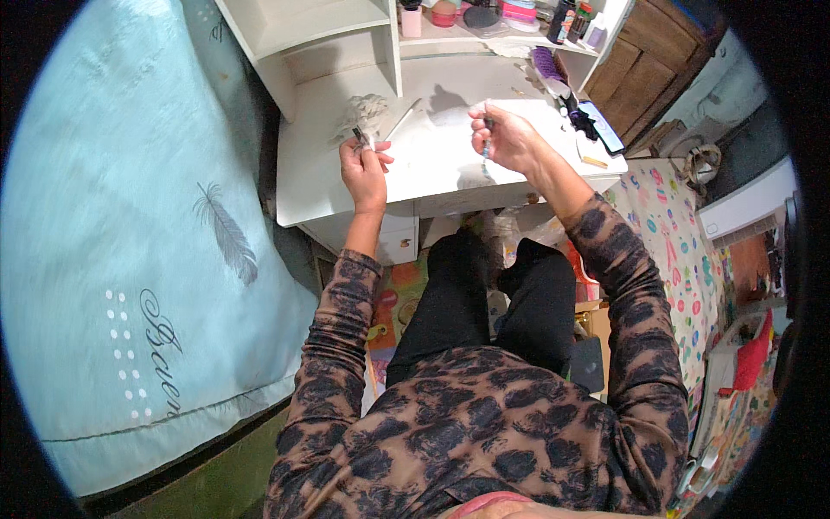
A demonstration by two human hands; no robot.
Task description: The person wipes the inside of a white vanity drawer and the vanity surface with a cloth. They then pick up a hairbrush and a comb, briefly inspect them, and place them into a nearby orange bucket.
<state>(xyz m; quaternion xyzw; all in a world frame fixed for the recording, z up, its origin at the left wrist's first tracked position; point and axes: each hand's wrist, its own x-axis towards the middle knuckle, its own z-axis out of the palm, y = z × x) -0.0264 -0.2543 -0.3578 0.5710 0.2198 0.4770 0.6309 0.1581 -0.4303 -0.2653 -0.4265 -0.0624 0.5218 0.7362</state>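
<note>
My left hand (364,170) is raised over the left part of a white desk (311,188), its fingers pinching a small dark object (358,133) with something white beside it; what these are is too small to tell. Just behind that hand lies a crumpled white tissue or cloth (366,111), with a thin white stick (403,119) to its right. My right hand (502,136) has its fingers curled around a thin strand of small bluish beads (486,150), which hangs down towards the desk's front edge. The part of the strand inside the fingers is hidden.
A phone (602,128) and a purple hairbrush (548,65) lie at the desk's right side. Bottles (563,23) and cosmetics stand on the shelf (454,36) behind. A bed with a light blue cover (162,194) is on the left. Below the desk front is a drawer knob (533,197).
</note>
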